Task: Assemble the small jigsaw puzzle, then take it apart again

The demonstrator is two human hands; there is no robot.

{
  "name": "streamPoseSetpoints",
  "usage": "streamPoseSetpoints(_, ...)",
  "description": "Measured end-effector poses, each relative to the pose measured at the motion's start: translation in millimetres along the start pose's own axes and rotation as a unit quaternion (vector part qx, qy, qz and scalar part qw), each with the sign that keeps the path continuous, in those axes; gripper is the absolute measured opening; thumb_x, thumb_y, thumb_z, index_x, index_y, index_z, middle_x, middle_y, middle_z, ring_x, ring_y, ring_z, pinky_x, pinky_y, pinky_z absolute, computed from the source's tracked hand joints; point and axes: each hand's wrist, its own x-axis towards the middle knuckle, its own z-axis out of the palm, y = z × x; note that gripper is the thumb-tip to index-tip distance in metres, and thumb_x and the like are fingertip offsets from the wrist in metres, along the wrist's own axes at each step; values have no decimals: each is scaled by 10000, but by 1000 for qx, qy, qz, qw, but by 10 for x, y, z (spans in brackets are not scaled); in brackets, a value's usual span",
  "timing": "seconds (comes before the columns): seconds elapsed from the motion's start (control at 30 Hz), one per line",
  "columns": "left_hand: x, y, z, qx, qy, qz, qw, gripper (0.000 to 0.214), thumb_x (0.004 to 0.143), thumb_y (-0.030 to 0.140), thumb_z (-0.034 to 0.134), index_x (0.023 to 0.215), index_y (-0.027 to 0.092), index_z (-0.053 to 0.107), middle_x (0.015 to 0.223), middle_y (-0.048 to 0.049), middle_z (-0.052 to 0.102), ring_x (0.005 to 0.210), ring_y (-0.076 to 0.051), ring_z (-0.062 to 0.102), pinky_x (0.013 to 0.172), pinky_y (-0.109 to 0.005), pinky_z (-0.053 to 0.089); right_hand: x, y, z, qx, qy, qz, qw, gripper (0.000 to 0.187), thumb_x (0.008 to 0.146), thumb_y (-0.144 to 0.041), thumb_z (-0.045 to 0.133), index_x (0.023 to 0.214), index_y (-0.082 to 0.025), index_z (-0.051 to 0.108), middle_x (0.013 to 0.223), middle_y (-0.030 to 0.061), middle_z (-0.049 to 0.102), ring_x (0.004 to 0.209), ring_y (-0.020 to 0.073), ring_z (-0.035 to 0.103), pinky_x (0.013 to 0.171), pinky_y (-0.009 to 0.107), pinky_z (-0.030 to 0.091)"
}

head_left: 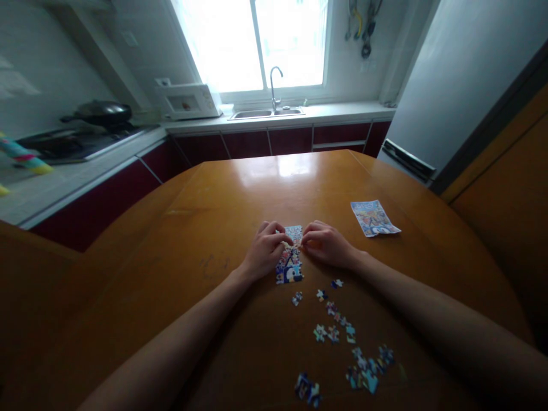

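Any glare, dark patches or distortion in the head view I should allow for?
In the head view, the window is blown out and glare whitens the far tabletop; in the same view, near loose puzzle pieces look dim and soft, and uprights lean at the sides, likely wide-angle distortion.

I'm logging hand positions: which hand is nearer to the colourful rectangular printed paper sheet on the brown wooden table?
Right. The right hand is left of the colourful printed paper sheet, not touching it; the left hand is farther left, beside the multicoloured jigsaw section.

Smooth wooden table (214,205) (quite glossy)
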Motion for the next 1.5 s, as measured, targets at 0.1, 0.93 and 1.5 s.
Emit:
streamPoseSetpoints(0.1, -2, -11, 9, 3, -5, 5, 1000, 311, 824, 71, 508, 804, 260, 755, 930, -34, 577, 980, -211, 480, 933, -394, 440, -2, -5, -2, -6, -7, 5, 1000, 87, 838, -125, 647, 815, -183, 708, 882, 51, 659, 889, 173, 584, 821, 314, 484)
streamPoseSetpoints(0.93, -11, -15, 16, 7, -18, 18, 1000, 297, 823, 66, 556, 846, 266, 775, 968, -31, 558, 990, -202, 460, 938, -379, 435, -12, 12, 8, -56, -30, -13, 998, 131, 873, -150, 623, 878, -228, 727, 957, 60, 616, 944, 199, 527, 830, 334, 482)
streamPoseSetpoints(1.5, -12, -32, 26, 25, -28, 33, 999, 352, 828, 57, 593, 922, 333, 790, 982, -31, 562, 957, -196, 447, 880, -351, 446, -8, 25, 16, -30, -1, 5, 1000, 147, 801, -74, 642, 799, -209, 699, 921, 53, 632, 932, 198, 546, 833, 331, 479)
